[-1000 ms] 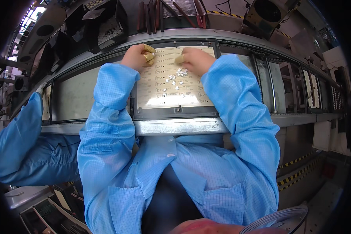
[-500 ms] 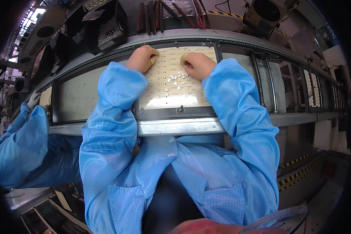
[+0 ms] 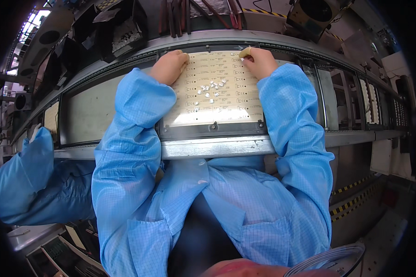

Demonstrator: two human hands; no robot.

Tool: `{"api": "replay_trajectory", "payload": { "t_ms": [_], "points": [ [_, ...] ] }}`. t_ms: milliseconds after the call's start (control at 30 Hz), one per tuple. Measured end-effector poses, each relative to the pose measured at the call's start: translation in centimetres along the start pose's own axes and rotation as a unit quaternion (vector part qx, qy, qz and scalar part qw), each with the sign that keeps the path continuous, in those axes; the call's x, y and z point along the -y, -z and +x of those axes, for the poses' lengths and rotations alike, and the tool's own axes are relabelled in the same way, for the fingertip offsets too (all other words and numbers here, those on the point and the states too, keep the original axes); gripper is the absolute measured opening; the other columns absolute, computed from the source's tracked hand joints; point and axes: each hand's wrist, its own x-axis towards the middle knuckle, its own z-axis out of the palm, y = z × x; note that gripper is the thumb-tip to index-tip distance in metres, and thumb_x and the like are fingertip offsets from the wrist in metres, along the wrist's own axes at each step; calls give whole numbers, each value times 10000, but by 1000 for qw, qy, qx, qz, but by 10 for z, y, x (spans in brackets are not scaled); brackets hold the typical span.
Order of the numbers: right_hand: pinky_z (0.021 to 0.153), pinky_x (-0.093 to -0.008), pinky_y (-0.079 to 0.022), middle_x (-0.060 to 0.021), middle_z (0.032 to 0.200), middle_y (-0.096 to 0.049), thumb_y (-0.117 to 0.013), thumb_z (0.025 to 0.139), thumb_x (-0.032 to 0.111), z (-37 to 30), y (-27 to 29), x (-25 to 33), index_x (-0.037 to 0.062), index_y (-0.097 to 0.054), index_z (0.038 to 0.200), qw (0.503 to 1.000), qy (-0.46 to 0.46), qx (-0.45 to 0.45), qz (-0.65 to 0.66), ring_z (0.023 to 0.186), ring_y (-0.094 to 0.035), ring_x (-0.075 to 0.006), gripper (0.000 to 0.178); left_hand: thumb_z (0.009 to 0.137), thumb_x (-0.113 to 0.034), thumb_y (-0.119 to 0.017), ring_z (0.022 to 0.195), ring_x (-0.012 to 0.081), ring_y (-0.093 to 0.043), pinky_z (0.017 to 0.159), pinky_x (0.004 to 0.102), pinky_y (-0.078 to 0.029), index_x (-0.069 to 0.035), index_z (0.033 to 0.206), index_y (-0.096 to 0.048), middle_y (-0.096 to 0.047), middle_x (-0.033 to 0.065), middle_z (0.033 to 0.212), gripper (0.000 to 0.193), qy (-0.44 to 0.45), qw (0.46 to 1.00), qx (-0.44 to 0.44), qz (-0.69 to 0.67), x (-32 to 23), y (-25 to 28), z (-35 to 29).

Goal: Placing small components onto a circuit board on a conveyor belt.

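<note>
so the big change right now is the right hand [image 3: 260,61]; half a second ago it was hanging over the panel's middle, and now it's reaching the far right corner; the left hand [image 3: 171,67] is staying around the far left edge, so the two are spreading wider apart; as I'm reading it, that's shifting the handwork toward the corner, and it's leaving more of the panel between them uncovered.

grip-wise, the right thumb and forefinger are sitting close together, with a yellowish finger cot [image 3: 244,52] showing on the forefinger; can't tell if they're pinching anything; the left fingers are curling inward at the panel's edge, but their tips are hiding, so I can't tell what they're holding either.

the cream circuit-board panel [image 3: 231,92] is lying flat between the two hands and stretching toward the wearer from both grips; it's showing repeating rows of dark print and is catching bright glare along its near side; a black carrier frame [image 3: 189,133] is surrounding it, with a metal rail [image 3: 217,147] running along the near side.

the loose white connectors [image 3: 207,95] are lying scattered nearer the wearer than both grips, roughly between them, some bunching up and a few sitting apart; one lone white connector [image 3: 232,54] is sitting just left of the right fingertips; it's too small to tell whether it's seated or just resting there.
</note>
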Motion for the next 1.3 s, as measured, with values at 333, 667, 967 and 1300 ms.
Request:
{"api": "replay_trajectory", "payload": {
  "t_ms": [333, 667, 967, 1300],
  "points": [
    [795, -362, -467, -128, 896, -589, -593, 811, 110, 4, -15, -8, 46, -645, 934, 993, 80, -29, -83, 877, -580, -299, 148, 786, -58, -635, 869, 248, -557, 788, 299, -455, -19, 980, -635, -573, 119, 916, 198, -3, 979, 90, -181, -44, 7, -24],
    [843, -357, -463, -135, 957, -571, -522, 820, 51, 9, -21, 7, 23, -633, 995, 969, 82, 6, -234, 944, -568, -289, 210, 770, -84, -614, 844, 295, -584, 775, 348, -469, -3, 921, -624, -594, 168, 909, 172, 16, 981, 95, -167, -59, -1, -24],
    [829, -340, -466, -134, 922, -557, -543, 812, 61, -6, -8, 23, 55, -632, 1022, 976, 97, 20, -193, 933, -564, -290, 228, 759, -41, -583, 801, 301, -596, 743, 342, -473, -22, 954, -628, -602, 176, 843, 201, 69, 977, 25, -198, -48, 5, -23],
    [802, -362, -454, -143, 925, -564, -585, 813, 96, -28, -21, 19, 32, -613, 961, 975, 194, 97, -42, 886, -562, -310, 164, 836, -55, -577, 761, 197, -615, 707, 281, -492, -23, 1022, -639, -642, 131, 888, 199, 153, 974, 24, -163, -20, 10, -11]
  ]
}}
